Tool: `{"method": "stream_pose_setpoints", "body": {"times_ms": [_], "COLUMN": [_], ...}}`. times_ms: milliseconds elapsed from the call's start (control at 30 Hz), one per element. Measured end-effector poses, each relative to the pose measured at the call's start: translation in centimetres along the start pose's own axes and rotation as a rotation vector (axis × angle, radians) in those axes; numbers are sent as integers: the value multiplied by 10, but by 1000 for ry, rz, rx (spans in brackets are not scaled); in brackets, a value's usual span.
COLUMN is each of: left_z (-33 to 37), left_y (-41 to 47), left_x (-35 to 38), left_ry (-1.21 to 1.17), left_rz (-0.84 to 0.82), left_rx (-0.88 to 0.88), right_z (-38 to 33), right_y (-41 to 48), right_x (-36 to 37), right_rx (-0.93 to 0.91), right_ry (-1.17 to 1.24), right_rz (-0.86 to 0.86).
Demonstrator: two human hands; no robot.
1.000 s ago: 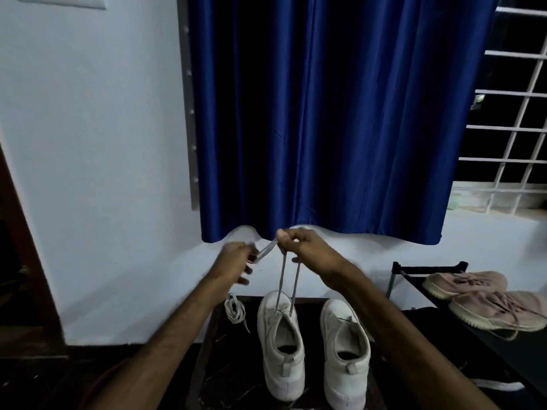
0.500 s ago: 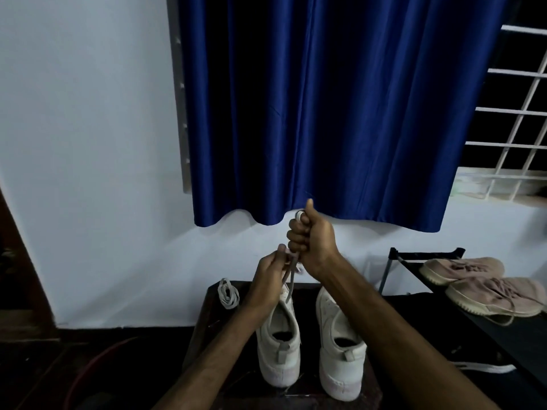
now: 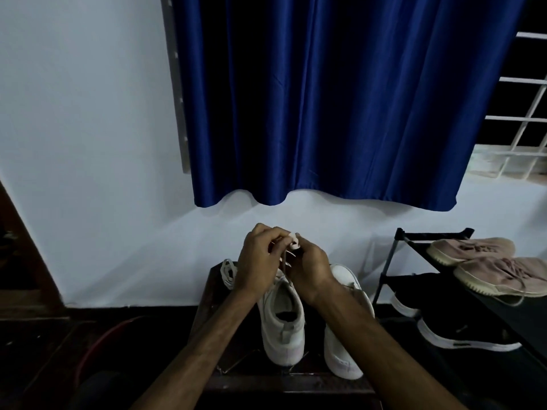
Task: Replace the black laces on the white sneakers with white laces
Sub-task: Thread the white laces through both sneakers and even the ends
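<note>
Two white sneakers stand heel-towards-me on a dark low table [image 3: 207,297]: the left sneaker [image 3: 282,324] and the right sneaker [image 3: 343,344]. My left hand [image 3: 256,261] and my right hand [image 3: 310,266] meet just above the left sneaker's front. Both pinch the ends of a white lace [image 3: 293,240] that runs down into that shoe. The shoe's eyelets are hidden behind my hands. A second white lace [image 3: 227,272] lies coiled at the table's far left corner.
A black shoe rack [image 3: 393,261] stands at the right with two pink sneakers [image 3: 479,263] on top and black sneakers [image 3: 461,335] below. A blue curtain [image 3: 325,99] hangs over the white wall. A red hose [image 3: 97,341] lies on the dark floor at left.
My hands have come down and together, from holding the lace ends raised high to pinching them close above the left sneaker. The view has tilted down a little.
</note>
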State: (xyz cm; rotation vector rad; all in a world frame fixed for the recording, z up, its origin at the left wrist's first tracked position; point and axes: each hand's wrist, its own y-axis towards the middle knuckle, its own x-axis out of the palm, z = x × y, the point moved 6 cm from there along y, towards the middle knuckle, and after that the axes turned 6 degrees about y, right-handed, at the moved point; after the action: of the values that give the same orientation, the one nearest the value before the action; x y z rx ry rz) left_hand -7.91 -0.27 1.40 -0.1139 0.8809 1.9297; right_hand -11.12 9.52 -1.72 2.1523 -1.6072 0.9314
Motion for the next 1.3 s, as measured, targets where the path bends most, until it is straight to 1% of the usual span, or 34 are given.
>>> {"method": "stream_pose_setpoints", "body": {"times_ms": [67,133,200,233,267,300,367,400,433,500,533,567,633,667,733,833,867,900,1000,1067,1100,1167,1267,1300], "left_z": [4,3,2,2,3,3,6,6,4,-1,-3,-7,-13,-13,-13,-20,-23,-24,-26,-28,-31,-36,-37,-36], "left_y": [-6,-10,-12,-12,-13,-14,-19,-22,-26,-36,-41,-45,-52,-53,-49,-47,-47,-46,-41,-40,-40,-43,-44,-43], "left_x": [0,-2,-3,-3,-4,-3,0,1,1,2,7,15,31,34,36,42,44,47,46,36,30,19,14,14], "left_ry": [-48,-90,-53,-2,45,82,100,98,103,143,218,343,637,745,866,921,921,913,833,720,651,524,457,451], "left_rz": [53,118,162,184,198,191,122,76,34,-45,-126,-244,-492,-548,-550,-563,-574,-577,-501,-381,-324,-269,-253,-243], "left_rx": [-2,-44,-69,-67,-65,-66,-36,-3,15,17,8,-12,-56,-61,-57,-104,-123,-132,-121,-106,-99,-112,-103,-96], "right_z": [5,9,11,10,8,4,-8,-12,-14,-17,-18,-19,-18,-15,-7,8,15,21,19,10,3,-8,-26,-33], "right_y": [-1,0,-1,-3,-3,-1,5,9,11,19,21,22,29,32,35,31,29,25,19,12,8,0,-2,-4], "right_x": [-1,-2,0,1,1,0,-3,-6,-9,-23,-32,-39,-52,-55,-55,-46,-44,-44,-47,-45,-40,-30,-12,-4], "right_rx": [68,69,76,83,59,1,-178,-244,-264,-231,-219,-217,-233,-230,-221,-190,-178,-140,-67,6,40,116,103,81], "right_ry": [87,90,87,67,-23,-163,-436,-499,-507,-407,-349,-326,-402,-502,-811,-1444,-1620,-1711,-1815,-1956,-1978,-2003,-2142,-2130], "right_rz": [56,85,90,91,103,108,139,162,196,292,345,393,427,415,333,101,23,-17,-52,-130,-151,-173,-162,-135]}}
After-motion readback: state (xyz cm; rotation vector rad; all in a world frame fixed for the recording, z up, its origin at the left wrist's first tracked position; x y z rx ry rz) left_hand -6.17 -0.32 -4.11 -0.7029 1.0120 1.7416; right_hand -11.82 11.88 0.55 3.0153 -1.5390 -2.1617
